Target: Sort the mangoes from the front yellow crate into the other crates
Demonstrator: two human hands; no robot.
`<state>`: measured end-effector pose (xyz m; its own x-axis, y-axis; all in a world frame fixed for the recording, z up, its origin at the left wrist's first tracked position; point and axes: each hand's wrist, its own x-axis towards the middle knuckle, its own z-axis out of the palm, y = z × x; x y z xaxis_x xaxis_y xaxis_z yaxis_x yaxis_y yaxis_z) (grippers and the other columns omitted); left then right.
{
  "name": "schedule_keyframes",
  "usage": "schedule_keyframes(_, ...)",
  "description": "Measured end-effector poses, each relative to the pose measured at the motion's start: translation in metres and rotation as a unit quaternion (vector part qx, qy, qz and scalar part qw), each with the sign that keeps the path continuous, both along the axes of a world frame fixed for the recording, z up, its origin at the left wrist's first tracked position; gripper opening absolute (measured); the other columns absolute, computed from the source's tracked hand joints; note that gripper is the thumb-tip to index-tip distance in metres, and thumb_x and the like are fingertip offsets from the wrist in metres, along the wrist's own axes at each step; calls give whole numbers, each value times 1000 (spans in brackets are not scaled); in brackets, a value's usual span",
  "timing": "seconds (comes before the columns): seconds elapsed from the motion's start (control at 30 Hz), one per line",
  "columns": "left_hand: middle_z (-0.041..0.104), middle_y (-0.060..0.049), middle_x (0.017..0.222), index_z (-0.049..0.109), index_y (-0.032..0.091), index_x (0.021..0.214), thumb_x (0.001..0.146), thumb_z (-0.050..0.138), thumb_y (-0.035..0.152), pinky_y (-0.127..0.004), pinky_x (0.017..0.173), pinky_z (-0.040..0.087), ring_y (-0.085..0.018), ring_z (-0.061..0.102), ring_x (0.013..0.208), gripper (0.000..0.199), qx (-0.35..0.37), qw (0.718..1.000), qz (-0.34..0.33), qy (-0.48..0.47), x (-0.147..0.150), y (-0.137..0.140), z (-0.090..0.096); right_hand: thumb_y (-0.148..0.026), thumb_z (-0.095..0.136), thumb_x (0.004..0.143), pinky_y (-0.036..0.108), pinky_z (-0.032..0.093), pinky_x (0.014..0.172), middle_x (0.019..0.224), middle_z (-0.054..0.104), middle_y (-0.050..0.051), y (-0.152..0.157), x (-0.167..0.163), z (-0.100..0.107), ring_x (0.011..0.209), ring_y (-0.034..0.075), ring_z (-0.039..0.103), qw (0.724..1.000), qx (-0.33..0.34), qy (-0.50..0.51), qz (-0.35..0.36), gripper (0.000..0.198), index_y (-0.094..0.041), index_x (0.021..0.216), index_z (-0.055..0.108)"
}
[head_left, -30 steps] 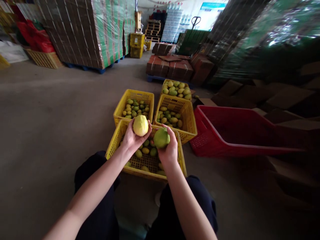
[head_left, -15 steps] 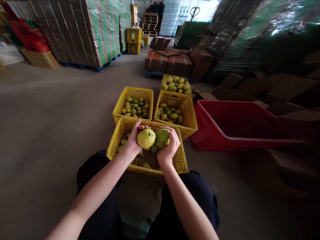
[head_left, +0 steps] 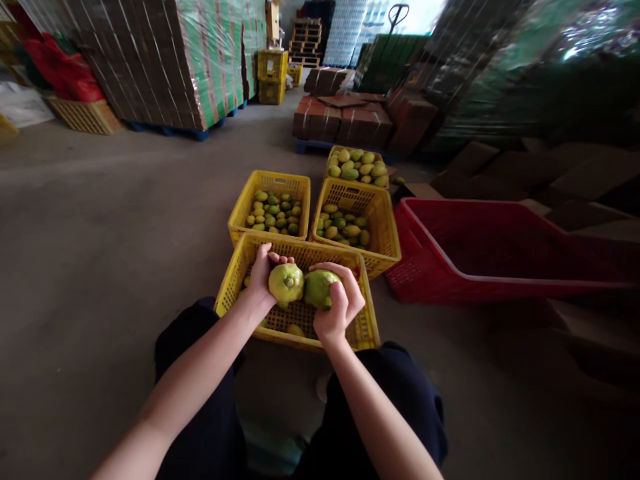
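Cupped around a yellow-green lemon (head_left: 287, 284), my left hand (head_left: 261, 280) is over the near yellow crate (head_left: 229, 288). The lemon's stem end points up toward me. My right hand (head_left: 345, 300) grips a greener lemon (head_left: 319, 289) from the right, its thumb curled over the near side. The two lemons are side by side, almost touching. Several more lemons lie in the crate below, partly hidden by my hands and forearms.
Beyond stand a left yellow crate (head_left: 235, 217), a right yellow crate (head_left: 387, 230) and a filled crate (head_left: 357, 167), all holding lemons. A red basket (head_left: 425, 287) is to the right. Flattened cartons (head_left: 345, 123) and a wrapped pallet stack (head_left: 215, 67) stand farther back.
The left lemon has turned so its stem end sits nearer its middle. Both hands are slightly lower, and the right fingers have shifted over the greener lemon. The view has moved slightly.
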<state>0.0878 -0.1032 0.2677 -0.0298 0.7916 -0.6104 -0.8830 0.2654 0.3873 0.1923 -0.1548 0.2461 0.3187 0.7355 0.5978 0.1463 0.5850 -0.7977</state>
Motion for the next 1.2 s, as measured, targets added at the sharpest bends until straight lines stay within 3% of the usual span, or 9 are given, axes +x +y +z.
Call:
schedule_keyframes(0.13, 42, 5, 40, 39, 20, 45, 88, 46, 21, -22, 58, 45, -9, 48, 41, 44, -7, 1000, 10, 7, 0, 3, -2, -37, 44, 88, 35, 48, 72, 81, 68, 3, -4, -1, 2, 75, 22, 63, 1000, -19, 14, 7, 30, -23, 88, 69)
schedule_keyframes(0.27, 57, -1, 51, 52, 17, 53, 88, 40, 17, -22, 57, 45, -10, 52, 44, 37, -15, 999, 20, 22, 0, 4, -5, -38, 46, 90, 34, 46, 76, 84, 68, 3, -2, -2, 6, 79, 20, 61, 998, -60, 3, 6, 27, -22, 89, 68)
schedule_keyframes(0.4, 69, -7, 69, 68, 11, 77, 85, 43, 22, -26, 68, 51, -16, 65, 62, 29, 38, 999, -21, -4, 2, -1, -6, -38, 51, 89, 31, 44, 82, 90, 67, 0, 13, 2, 4, 85, 18, 58, 987, -158, 35, 5, 22, -23, 96, 65)
schedule_keyframes(0.57, 72, -7, 83, 68, 12, 105, 86, 48, 29, -27, 65, 53, -19, 68, 73, 32, 54, 996, -59, -35, 4, -3, -2, -37, 63, 77, 30, 47, 82, 105, 66, -1, 32, 13, 0, 96, 18, 58, 957, -228, 165, 64, 35, -26, 111, 62)
schedule_keyframes(0.67, 73, -7, 90, 65, 17, 115, 90, 45, 30, -25, 60, 54, -18, 69, 73, 35, 110, 990, -78, -38, 1, -7, 7, -38, 64, 75, 23, 47, 56, 89, 67, -1, 36, 19, 9, 70, 14, 57, 925, -254, 252, 126, 34, -23, 106, 66)
schedule_keyframes(0.77, 73, -7, 95, 64, 19, 120, 90, 42, 30, -25, 60, 55, -19, 70, 77, 38, 161, 982, -80, -62, -4, -13, 16, -42, 57, 79, 19, 36, 38, 73, 64, 0, 37, 22, 18, 50, 10, 49, 860, -278, 365, 225, 35, -18, 101, 68)
schedule_keyframes(0.93, 73, -8, 95, 68, 15, 109, 85, 44, 29, -30, 74, 57, -24, 69, 95, 36, 134, 978, -39, -156, -2, -4, 12, -34, 51, 79, 23, 54, 56, 84, 70, 5, 46, 16, 10, 70, 15, 65, 750, -276, 513, 314, 30, -16, 96, 66)
schedule_keyframes(1.03, 73, -7, 96, 69, 17, 98, 87, 40, 29, -34, 81, 55, -24, 69, 95, 33, 148, 972, -1, -182, 7, 8, 2, -26, 53, 76, 26, 57, 70, 86, 71, 2, 54, 8, 0, 77, 14, 66, 737, -253, 564, 274, 21, -19, 91, 65)
schedule_keyframes(1.2, 73, -6, 90, 69, 18, 93, 86, 40, 29, -33, 85, 53, -20, 69, 88, 32, 148, 966, 39, -207, 15, 16, -5, -26, 53, 74, 27, 56, 69, 89, 71, 0, 61, 0, -2, 75, 14, 65, 737, -219, 585, 258, 21, -22, 91, 65)
